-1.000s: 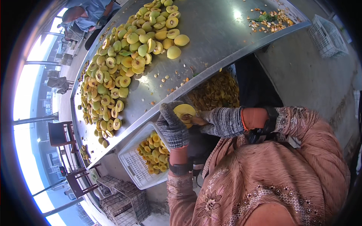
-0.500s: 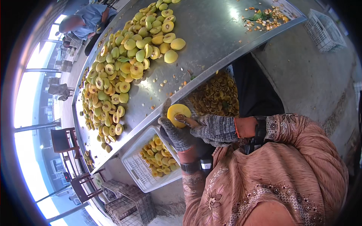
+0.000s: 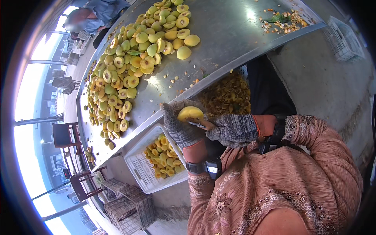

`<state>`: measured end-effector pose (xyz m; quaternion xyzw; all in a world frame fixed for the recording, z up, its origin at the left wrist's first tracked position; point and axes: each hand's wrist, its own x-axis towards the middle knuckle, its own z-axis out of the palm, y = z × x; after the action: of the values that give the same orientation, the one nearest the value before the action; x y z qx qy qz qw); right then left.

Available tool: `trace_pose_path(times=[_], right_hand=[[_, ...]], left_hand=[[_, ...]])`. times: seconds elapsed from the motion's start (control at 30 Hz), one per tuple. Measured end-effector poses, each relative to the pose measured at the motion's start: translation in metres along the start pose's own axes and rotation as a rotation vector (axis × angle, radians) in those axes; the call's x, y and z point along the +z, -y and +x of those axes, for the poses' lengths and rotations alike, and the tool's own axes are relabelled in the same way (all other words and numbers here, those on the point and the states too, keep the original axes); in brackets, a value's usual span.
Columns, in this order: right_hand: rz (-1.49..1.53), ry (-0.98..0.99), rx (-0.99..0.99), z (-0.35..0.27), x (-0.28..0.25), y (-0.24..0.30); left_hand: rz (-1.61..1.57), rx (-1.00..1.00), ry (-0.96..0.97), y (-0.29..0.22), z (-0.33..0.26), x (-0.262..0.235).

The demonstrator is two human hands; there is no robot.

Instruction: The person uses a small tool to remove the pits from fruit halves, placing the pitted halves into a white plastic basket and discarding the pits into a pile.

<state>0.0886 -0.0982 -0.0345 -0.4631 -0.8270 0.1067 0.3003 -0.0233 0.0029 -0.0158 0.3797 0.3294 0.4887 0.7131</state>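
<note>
A yellow stone-fruit half [image 3: 190, 113] rests in my left hand [image 3: 178, 127], which is closed round it in a grey knitted glove. My right hand [image 3: 235, 129], gloved the same way, grips a small pitting tool [image 3: 207, 124] with a wooden handle and a curved metal tip. That tip meets the fruit at its lower edge, where the flesh is brownish. Both hands are beside the near edge of a metal table [image 3: 219, 43]. A large heap of halved yellow-green fruit [image 3: 117, 74] lies on it, many with brown centres showing.
Below the table edge stands a white plastic crate [image 3: 137, 172] holding fruit halves; beyond my hands is a container of brownish fruit pieces [image 3: 227, 94]. Loose pits [image 3: 288, 25] lie on the table's far right. A co-worker [image 3: 94, 17] sits at the far left. Wire crates [image 3: 129, 207] stand lower left.
The fruit half has tilted in my left hand, so its cut face shows less. Both hands have shifted slightly right, and the tool's tip remains at the fruit.
</note>
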Motion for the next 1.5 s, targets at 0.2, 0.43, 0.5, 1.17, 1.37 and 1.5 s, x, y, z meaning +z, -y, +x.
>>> trace_pose_path(times=[0.2, 0.43, 0.5, 1.17, 1.37, 1.5], right_hand=[[-0.466, -0.202, -0.203, 0.007, -0.016, -0.002], [-0.641, -0.128, -0.320, -0.008, -0.018, -0.016], [-0.599, -0.118, -0.306, -0.007, -0.017, -0.012], [0.441, 0.030, 0.282, -0.058, 0.042, -0.063], [0.933, 0.272, 1.041, -0.034, -0.027, -0.049], [0.887, 0.051, 0.848, -0.069, 0.000, -0.071]], left_hand=[[0.150, 0.000, 0.011, -0.005, -0.005, 0.013], [-0.217, -0.302, -0.081, 0.012, 0.010, 0.005], [-0.331, -0.229, 0.016, 0.033, 0.009, -0.022], [-0.218, 0.029, -0.233, -0.025, -0.003, -0.108], [1.796, 0.524, -0.769, -0.093, 0.057, -0.175], [1.270, 0.700, -0.085, -0.050, 0.156, -0.084]])
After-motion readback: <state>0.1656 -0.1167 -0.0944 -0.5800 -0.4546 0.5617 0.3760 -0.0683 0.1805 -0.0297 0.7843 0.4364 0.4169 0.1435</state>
